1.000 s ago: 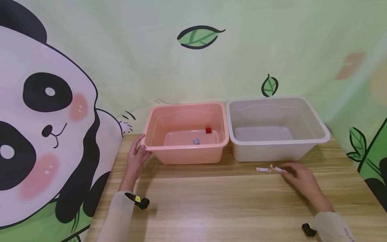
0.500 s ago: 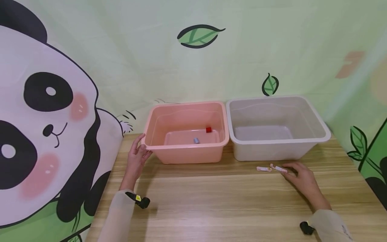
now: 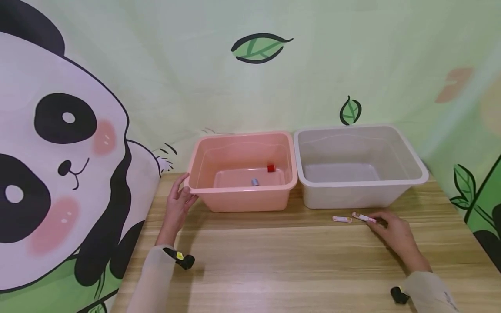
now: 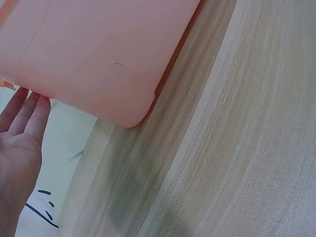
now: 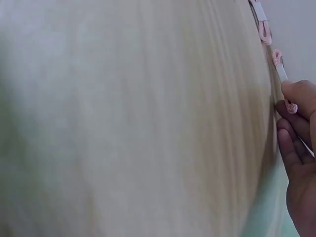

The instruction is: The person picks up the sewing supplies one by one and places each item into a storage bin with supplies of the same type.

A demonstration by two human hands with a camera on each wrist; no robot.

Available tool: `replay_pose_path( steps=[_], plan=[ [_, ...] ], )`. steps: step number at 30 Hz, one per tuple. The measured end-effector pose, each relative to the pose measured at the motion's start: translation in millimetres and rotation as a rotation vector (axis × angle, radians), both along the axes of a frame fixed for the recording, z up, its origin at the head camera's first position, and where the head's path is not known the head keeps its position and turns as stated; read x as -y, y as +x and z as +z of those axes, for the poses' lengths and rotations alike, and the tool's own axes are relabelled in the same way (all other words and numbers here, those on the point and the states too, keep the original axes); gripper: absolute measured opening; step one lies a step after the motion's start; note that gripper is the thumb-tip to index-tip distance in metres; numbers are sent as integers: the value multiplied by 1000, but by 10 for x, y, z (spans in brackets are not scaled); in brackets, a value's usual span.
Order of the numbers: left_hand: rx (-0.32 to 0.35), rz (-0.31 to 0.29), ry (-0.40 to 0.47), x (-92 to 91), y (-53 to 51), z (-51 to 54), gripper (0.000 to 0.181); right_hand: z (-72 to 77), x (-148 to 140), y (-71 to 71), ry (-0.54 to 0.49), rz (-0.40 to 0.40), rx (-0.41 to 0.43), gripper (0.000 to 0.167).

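My right hand [image 3: 395, 232] pinches a small flat bundle of folded pink cord with a white paper band [image 3: 364, 217] between thumb and fingers, just in front of the grey bin [image 3: 364, 195]. A second, similar cord bundle [image 3: 342, 219] lies to its left on the wooden table. In the right wrist view the held bundle [image 5: 279, 66] sticks out past the thumb, its looped end showing. My left hand [image 3: 177, 206] touches the left front corner of the pink bin [image 3: 246, 201]. The left wrist view shows straight fingers [image 4: 30, 111] with their tips at that bin's rim.
Inside the pink bin lie a red cube [image 3: 271, 168] and a small blue-grey cylinder [image 3: 255, 182]. Both bins stand side by side at the back of the table [image 3: 274, 261], before a cloth backdrop [image 3: 188, 78] with a panda and leaves.
My right hand has shifted the pinched cord bundle slightly right, apart from the other bundle in the head view. The left hand stays at the pink bin's corner.
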State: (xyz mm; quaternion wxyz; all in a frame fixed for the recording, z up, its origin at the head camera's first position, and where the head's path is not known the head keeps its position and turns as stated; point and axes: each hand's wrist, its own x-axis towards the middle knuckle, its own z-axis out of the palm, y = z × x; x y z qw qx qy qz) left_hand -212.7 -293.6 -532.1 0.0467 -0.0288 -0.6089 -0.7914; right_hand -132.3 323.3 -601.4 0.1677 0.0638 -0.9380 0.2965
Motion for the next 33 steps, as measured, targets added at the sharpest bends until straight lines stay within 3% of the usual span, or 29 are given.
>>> replay_pose_path(
  steps=[7, 18, 25, 33],
  plan=[
    [-13, 3, 8, 23, 24, -16, 48, 101, -15, 43, -1, -21, 35, 12],
    [5, -6, -24, 47, 21, -8, 51, 328, 32, 96, -1, -4, -9, 15],
    [-1, -15, -12, 23, -3, -19, 51, 536, 49, 146, 11, 24, 46, 16],
    [4, -6, -16, 16, 3, -15, 49, 682, 129, 169, 65, 69, -47, 18]
  ],
)
